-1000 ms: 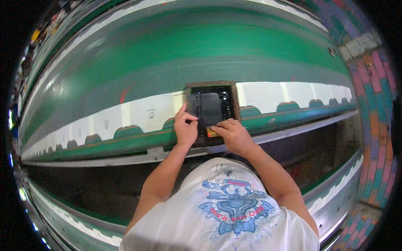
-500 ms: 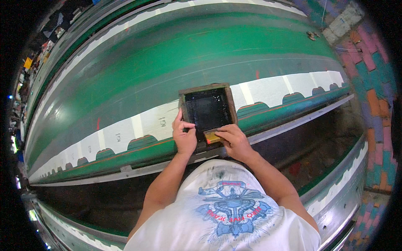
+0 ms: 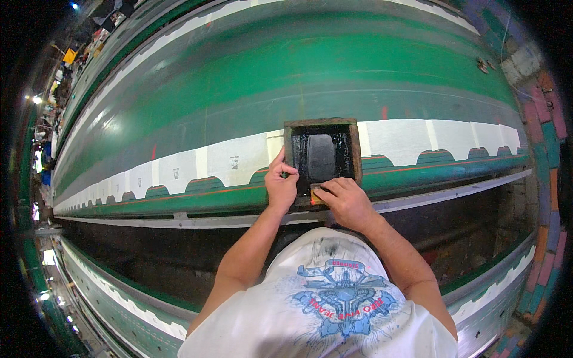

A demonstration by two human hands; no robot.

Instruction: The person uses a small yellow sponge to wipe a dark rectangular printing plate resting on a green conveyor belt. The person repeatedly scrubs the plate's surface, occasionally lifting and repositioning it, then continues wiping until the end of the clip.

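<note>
A square wood-framed printing screen (image 3: 322,156), dark with wet black ink, lies over a row of white pieces (image 3: 400,137) with scalloped edges along the long green table (image 3: 334,59). My left hand (image 3: 280,186) grips the screen's left side, one finger stretched up along the frame and the others curled. My right hand (image 3: 346,201) holds a squeegee (image 3: 316,196) with yellow and orange colouring at the near end of the screen. The squeegee's blade is mostly hidden by my fingers and the frame.
A dark trough (image 3: 453,232) runs along the near side of the table, with another green-and-white run (image 3: 107,292) behind me. Small items (image 3: 483,64) lie at the far right of the table. A coloured brick walkway (image 3: 543,179) borders the right end; clutter and lights line the far left.
The view has swung, so the screen and both hands appear farther right. The hands keep their holds at the screen's left side and near end; the squeegee stays at the near end.
</note>
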